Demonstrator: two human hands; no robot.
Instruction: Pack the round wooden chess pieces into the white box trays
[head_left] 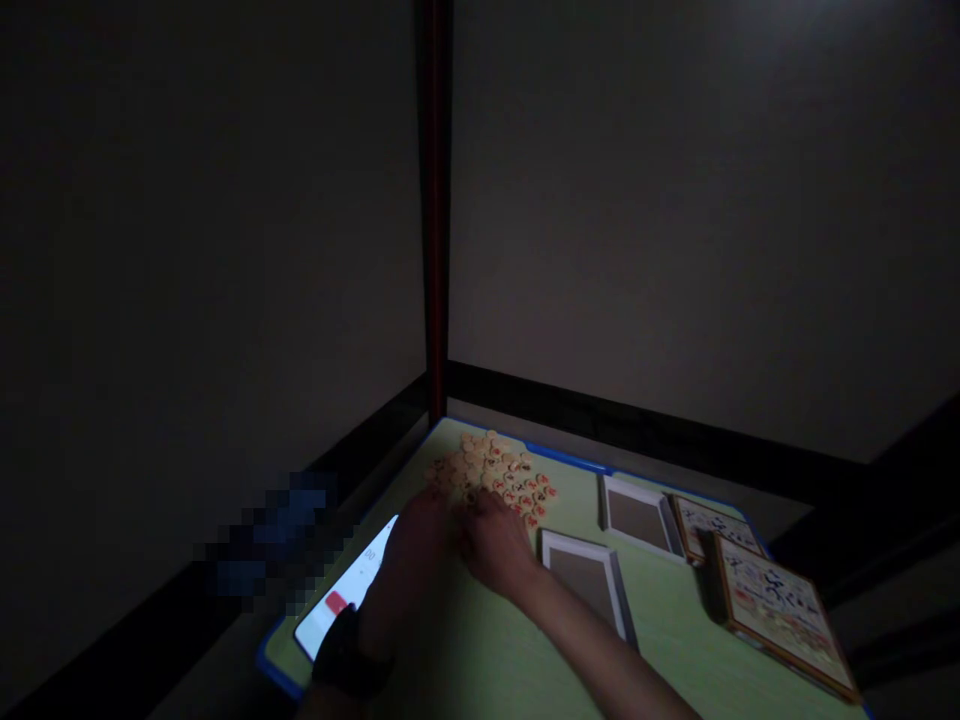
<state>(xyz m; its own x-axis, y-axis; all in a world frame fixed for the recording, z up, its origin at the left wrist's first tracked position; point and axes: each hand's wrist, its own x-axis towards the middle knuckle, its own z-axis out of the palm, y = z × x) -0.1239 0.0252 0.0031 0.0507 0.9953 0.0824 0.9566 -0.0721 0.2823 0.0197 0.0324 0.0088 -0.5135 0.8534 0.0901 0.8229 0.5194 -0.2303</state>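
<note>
The right hand [491, 540] is beside round pieces [493, 463].

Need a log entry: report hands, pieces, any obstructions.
Left hand, right hand at round pieces; grips unclear. Pieces loosely clustered. Left forearm partly hides lit phone.

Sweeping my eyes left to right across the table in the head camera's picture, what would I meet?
Glowing touchscreen device, left hand, right hand, nearer shallow tray, farther shallow tray, farther illustrated box cover, nearer illustrated box cover.

I see pale tan discs [491, 463] marked red or black, and a green, blue-edged tabletop [675, 640]. My wristband [349, 655] is black; both trays [634, 515] are brown, white-rimmed.
</note>
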